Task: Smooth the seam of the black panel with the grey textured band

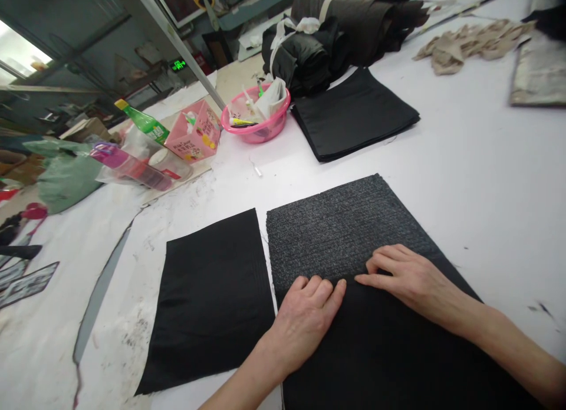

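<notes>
Nearest us: our left hand (305,315) and right hand (409,277), both flat on a smooth black fabric sheet (389,345) that lies over the near half of a grey textured pad (340,227). Fingers closed side by side, pressing down, gripping nothing. Fingertips of both hands sit right at the black sheet's far edge, where the pad's grey weave starts.

Our read: we're at the align-and-smooth step, squaring the black layer on the pad. The next move looks like it wants even flat pressure along that edge, so the sheet doesn't skew.

Just left of the pad, not touching: a second black fabric piece (212,298). Beyond the pad: a stack of black sheets (354,115), a pink basket (256,118) left of that, dark fabric rolls (336,32) behind.

Far left of the pad: green bottle (144,122), pink carton (197,130).

Surface: white worktable (486,162), scuffed and marked on the left. The room looks like a workshop.
</notes>
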Demonstrator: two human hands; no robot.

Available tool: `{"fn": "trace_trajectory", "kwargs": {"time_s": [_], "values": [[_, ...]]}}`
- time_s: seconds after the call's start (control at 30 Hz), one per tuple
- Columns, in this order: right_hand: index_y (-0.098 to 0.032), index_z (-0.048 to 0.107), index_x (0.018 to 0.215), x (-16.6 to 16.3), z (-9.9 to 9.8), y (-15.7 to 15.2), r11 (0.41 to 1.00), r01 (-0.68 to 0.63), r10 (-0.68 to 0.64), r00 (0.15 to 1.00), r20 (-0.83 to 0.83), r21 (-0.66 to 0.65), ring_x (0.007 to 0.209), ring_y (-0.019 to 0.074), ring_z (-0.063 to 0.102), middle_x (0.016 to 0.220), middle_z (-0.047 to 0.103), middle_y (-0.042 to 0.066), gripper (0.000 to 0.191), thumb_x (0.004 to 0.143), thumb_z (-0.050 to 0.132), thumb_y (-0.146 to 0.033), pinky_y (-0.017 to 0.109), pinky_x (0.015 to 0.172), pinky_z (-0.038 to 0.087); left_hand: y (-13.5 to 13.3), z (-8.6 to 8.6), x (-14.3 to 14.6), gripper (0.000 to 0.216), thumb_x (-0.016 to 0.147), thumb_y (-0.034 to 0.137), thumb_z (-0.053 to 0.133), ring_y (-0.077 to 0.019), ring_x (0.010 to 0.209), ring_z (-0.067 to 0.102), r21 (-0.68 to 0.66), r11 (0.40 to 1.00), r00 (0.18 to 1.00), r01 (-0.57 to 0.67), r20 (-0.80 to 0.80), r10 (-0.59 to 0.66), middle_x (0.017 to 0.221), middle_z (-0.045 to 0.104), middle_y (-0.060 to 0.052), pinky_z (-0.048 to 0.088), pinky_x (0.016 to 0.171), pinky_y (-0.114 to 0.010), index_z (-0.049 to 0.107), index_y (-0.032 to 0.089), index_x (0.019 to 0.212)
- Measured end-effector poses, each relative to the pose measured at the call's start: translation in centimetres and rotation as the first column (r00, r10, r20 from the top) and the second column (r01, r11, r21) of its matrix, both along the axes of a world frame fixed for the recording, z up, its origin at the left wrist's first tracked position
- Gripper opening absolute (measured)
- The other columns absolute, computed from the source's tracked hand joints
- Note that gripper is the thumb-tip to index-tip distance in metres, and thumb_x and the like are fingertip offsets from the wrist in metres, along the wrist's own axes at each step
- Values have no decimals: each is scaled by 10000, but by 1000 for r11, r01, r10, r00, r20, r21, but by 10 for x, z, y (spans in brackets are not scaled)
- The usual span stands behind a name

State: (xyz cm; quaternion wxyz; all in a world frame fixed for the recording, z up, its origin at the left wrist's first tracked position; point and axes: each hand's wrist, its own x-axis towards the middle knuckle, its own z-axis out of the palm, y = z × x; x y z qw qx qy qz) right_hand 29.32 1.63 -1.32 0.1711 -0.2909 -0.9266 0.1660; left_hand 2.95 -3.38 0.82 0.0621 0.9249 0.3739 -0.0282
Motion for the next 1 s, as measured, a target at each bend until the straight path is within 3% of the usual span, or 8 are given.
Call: {"fn": "trace_trajectory", "kwargs": {"time_s": [0.27, 0.43, 0.67, 1.0], "values": [[-277, 620, 1204, 10, 0, 4, 1000, -16, 16, 1000, 9, 4, 911, 188, 492, 980, 524, 44, 280, 1059, 389, -212, 348, 806, 367, 3, 0, 3, 444, 1013, 163, 351, -192, 978, 518, -47, 999, 999, 4, 38, -2, 1098, 564, -71, 408, 848, -350, 332, 177, 1457], [-250, 598, 1234, 9, 3, 1, 999, -30, 28, 998, 48, 42, 932, 204, 496, 988, 530, 56, 279, 1046, 400, -192, 366, 827, 386, 4, 0, 10, 453, 1002, 153, 377, -192, 924, 528, -7, 1000, 1000, 14, -16, -15, 1030, 562, -60, 427, 806, -356, 336, 173, 1452], [-249, 603, 1230, 16, 6, 1, 998, -22, 21, 999, 33, 52, 930, 202, 509, 997, 538, 56, 279, 1039, 411, -183, 361, 831, 395, 4, 1, 19, 418, 1005, 120, 327, -192, 971, 523, 30, 998, 999, 51, -13, -50, 1102, 557, -86, 426, 843, -349, 367, 104, 1421], [-266, 614, 1186, 34, 6, 5, 1000, 0, -1, 999, 34, 10, 894, 187, 471, 974, 517, 48, 303, 1078, 333, -224, 342, 779, 341, 9, -1, 26, 456, 999, 142, 376, -194, 921, 513, -23, 1000, 999, 16, 31, -15, 1039, 556, -62, 419, 808, -353, 335, 160, 1453]]}}
